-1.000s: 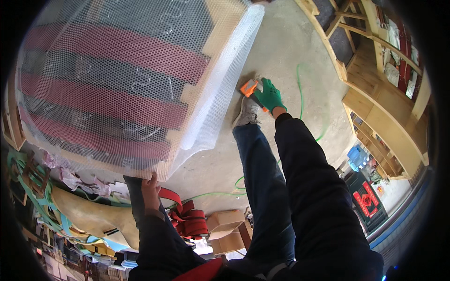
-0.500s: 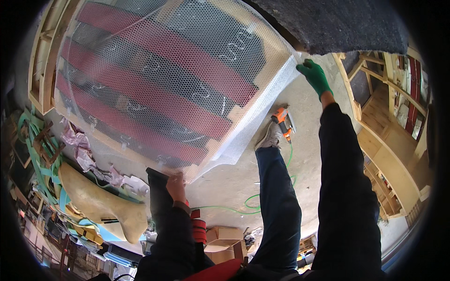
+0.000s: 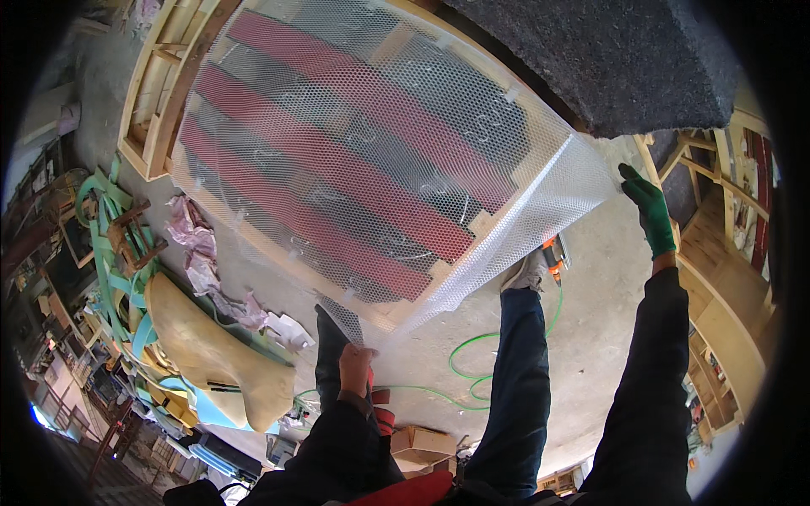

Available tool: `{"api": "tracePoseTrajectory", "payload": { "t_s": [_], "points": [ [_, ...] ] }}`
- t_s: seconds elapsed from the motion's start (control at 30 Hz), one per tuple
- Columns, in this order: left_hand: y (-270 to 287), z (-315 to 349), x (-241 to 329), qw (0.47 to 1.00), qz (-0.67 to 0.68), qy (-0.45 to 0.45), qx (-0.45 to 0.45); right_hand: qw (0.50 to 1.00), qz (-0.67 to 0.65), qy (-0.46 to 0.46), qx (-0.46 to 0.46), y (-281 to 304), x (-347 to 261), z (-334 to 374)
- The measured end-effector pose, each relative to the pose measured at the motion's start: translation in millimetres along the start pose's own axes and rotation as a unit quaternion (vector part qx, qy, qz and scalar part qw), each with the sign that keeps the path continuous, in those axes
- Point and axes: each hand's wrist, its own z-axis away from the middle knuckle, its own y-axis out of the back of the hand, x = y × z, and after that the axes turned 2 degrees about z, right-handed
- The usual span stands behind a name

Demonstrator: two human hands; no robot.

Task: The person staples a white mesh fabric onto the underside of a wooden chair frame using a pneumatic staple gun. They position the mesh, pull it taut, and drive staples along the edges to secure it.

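Observation:
A translucent white honeycomb-patterned sheet (image 3: 561,181) is spread over a wooden frame (image 3: 460,271) with dark red bands (image 3: 337,160) and dark panels across it. At the near corner my bare left hand (image 3: 356,369) is closed on a gathered bit of the sheet. My right hand (image 3: 648,211), in a green glove, is closed on the sheet's edge off the right side of the frame. Between the two hands the edge is stretched out beyond the frame. On the floor below it, beside my shoe (image 3: 525,274), lies an orange and black air-powered tool (image 3: 553,260), partly hidden by the sheet.
A green hose (image 3: 456,358) loops over the floor from the tool. A dark grey padded piece (image 3: 607,67) overhangs the far right. Wooden frames (image 3: 726,278) stand at the right, another (image 3: 156,101) at the left. A tan curved panel (image 3: 211,346) and foam strips lie left.
My right hand has moved outward to the right and a little nearer, pulling the sheet's edge farther off the frame. My left hand has drawn its corner nearer to me. The view has shifted.

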Motion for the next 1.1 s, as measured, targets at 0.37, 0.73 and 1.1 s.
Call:
{"api": "tracePoseTrajectory", "payload": {
  "t_s": [0.37,0.73,1.1],
  "points": [
    [11.4,0.6,-13.7,0.996,0.029,-0.053,-0.073,0.995,0.064,0.011,0.077,9.1,55.0,-3.2],
    [-30.1,9.2,25.3,0.953,0.226,-0.013,-0.203,0.965,0.151,-0.211,0.036,-142.2,56.3,-68.2],
    [-31.6,19.3,71.4,0.935,0.236,0.051,-0.260,0.930,0.084,-0.327,-0.144,-238.3,32.7,32.6]
  ]
}}
